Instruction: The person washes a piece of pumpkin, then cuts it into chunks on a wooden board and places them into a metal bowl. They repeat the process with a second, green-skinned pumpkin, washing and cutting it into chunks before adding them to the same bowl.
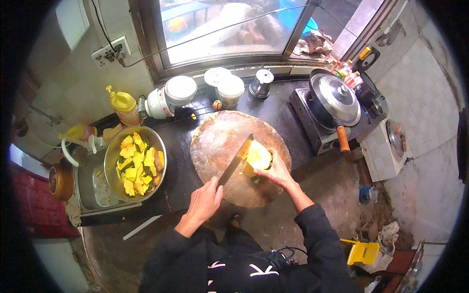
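My left hand [205, 199] grips the handle of a kitchen knife [234, 161], whose blade points away from me along the left side of a chunk of yellow-fleshed pumpkin [257, 154]. Fingers of my right hand [276, 169] hold that chunk from the right. Beneath both lies a large round wooden chopping board [220, 133] with a worn, stained surface. To the left, a steel basin [164, 172] holds many cut pumpkin pieces [137, 163], some with dark green rind. Whether the blade touches the chunk is hard to tell.
The basin sits partly over a sink [86, 183]. Behind the board stand white tubs [231, 89], a metal pot [261, 86] and a yellow pump bottle [124, 104]. On the right, a lidded wok [335, 100] rests on a stove [322, 137], its wooden handle [343, 139] jutting towards me.
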A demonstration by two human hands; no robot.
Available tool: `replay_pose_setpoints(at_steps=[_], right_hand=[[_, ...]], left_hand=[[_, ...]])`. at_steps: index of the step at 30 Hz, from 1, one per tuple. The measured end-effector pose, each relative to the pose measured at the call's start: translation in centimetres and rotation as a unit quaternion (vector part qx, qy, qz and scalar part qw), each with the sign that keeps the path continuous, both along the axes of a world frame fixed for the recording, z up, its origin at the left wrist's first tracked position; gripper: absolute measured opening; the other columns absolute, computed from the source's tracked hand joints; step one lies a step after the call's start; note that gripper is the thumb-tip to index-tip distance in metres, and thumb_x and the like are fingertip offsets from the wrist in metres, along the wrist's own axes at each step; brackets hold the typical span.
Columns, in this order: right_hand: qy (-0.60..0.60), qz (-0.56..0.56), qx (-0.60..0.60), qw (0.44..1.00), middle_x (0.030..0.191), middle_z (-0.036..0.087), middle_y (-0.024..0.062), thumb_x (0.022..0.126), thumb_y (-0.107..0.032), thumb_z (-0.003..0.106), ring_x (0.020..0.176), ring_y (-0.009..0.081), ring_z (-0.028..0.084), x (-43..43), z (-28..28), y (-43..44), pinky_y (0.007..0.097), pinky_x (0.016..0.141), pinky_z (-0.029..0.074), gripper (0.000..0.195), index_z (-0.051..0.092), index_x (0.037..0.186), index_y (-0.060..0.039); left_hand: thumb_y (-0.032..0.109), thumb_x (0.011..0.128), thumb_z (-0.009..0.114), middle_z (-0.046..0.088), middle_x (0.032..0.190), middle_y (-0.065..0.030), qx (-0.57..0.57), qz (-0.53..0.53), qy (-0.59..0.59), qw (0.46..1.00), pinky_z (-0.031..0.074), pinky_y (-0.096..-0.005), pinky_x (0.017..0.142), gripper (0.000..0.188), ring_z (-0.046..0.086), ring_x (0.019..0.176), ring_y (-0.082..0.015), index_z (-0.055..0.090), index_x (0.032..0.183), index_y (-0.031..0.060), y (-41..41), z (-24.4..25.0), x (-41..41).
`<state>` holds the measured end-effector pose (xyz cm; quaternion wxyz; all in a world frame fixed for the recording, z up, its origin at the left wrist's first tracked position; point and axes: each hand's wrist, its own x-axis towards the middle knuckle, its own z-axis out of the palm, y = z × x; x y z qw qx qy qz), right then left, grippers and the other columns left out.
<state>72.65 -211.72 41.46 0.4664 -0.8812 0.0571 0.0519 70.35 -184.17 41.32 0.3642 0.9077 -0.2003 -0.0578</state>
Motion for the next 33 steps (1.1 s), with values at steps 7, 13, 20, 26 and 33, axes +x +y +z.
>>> replay_pose_setpoints(at_steps=[7, 13, 20, 26, 33], right_hand=[[-0.109, 0.026, -0.082, 0.990, 0.127, 0.052, 0.0285, 0.067, -0.032, 0.082, 0.117, 0.0365, 0.057, -1.3, -1.7, -1.3, 0.0393, 0.099, 0.046, 0.087, 0.039, 0.133, 0.0048], [-0.120, 0.076, -0.108, 0.984, 0.129, 0.053, 0.0257, 0.068, -0.030, 0.081, 0.119, 0.0364, 0.056, -0.9, -2.9, -4.3, 0.0397, 0.100, 0.047, 0.086, 0.039, 0.135, 0.0034], [-0.119, 0.099, -0.074, 0.985, 0.128, 0.054, 0.0231, 0.074, -0.026, 0.079, 0.114, 0.0350, 0.060, -1.6, -3.7, -5.5, 0.0404, 0.097, 0.050, 0.080, 0.036, 0.138, -0.0032], [-0.112, 0.091, -0.059, 0.988, 0.129, 0.055, 0.0224, 0.074, -0.025, 0.078, 0.120, 0.0367, 0.055, -1.7, -4.5, -5.0, 0.0426, 0.100, 0.045, 0.077, 0.041, 0.139, -0.0053], [-0.094, 0.128, -0.039, 0.986, 0.128, 0.053, 0.0223, 0.076, -0.025, 0.080, 0.117, 0.0342, 0.058, -1.6, -3.2, -5.6, 0.0416, 0.099, 0.049, 0.073, 0.039, 0.132, -0.0035]], left_hand=[[0.019, 0.090, 0.060, 0.063, 0.076, -0.0193, -0.093, 0.037, -0.242, 0.965, 0.051, -0.0452, 0.054, 0.021, 0.063, 0.064, -0.0381, 0.055, 0.104, 0.0045, -6.8, 7.1, 4.0], [0.020, 0.094, 0.050, 0.063, 0.076, -0.0289, 0.049, 0.002, -0.029, 0.998, 0.049, -0.0570, 0.066, 0.023, 0.063, 0.073, -0.0458, 0.051, 0.106, 0.0009, -8.5, -3.8, 4.8], [0.019, 0.093, 0.049, 0.064, 0.078, -0.0311, 0.079, -0.028, 0.011, 0.996, 0.050, -0.0583, 0.068, 0.023, 0.064, 0.075, -0.0477, 0.051, 0.102, -0.0013, -9.7, -3.0, 4.7], [0.019, 0.092, 0.049, 0.065, 0.081, -0.0291, 0.028, -0.008, -0.045, 0.999, 0.051, -0.0561, 0.070, 0.024, 0.064, 0.078, -0.0462, 0.054, 0.101, -0.0018, -11.1, -9.3, 6.0], [0.020, 0.092, 0.048, 0.061, 0.100, -0.0333, -0.008, -0.033, 0.104, 0.994, 0.047, -0.0555, 0.083, 0.035, 0.060, 0.095, -0.0491, 0.049, 0.118, -0.0026, -7.2, -7.4, 7.1]])
